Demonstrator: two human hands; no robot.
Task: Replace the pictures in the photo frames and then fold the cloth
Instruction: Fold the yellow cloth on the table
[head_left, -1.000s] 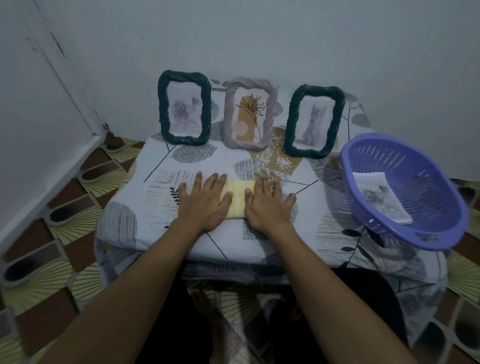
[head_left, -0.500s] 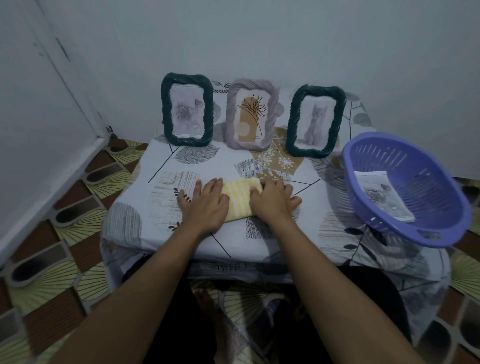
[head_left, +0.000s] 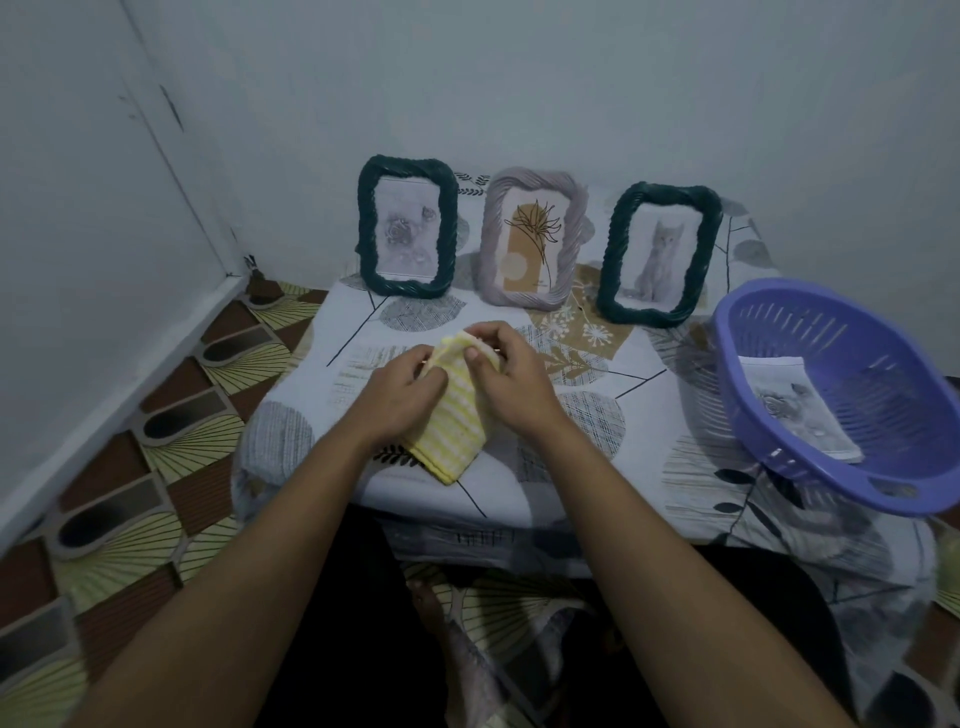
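Observation:
A folded yellow-and-white striped cloth is lifted at its far end off the table, its near corner hanging down. My left hand grips its left side and my right hand pinches its top right edge. Three frames stand upright at the back: a dark green frame with a rose picture, a grey-lilac frame with a plant drawing, and another dark green frame with a cat picture.
A purple plastic basket sits tilted at the table's right edge with a printed picture inside. The low table is draped with a leaf-patterned sheet. Walls close in behind and at left; patterned floor lies left.
Both hands were pressing flat on the folded cloth lying on the table; now they have closed on it and raised it, turning it lengthwise toward me.

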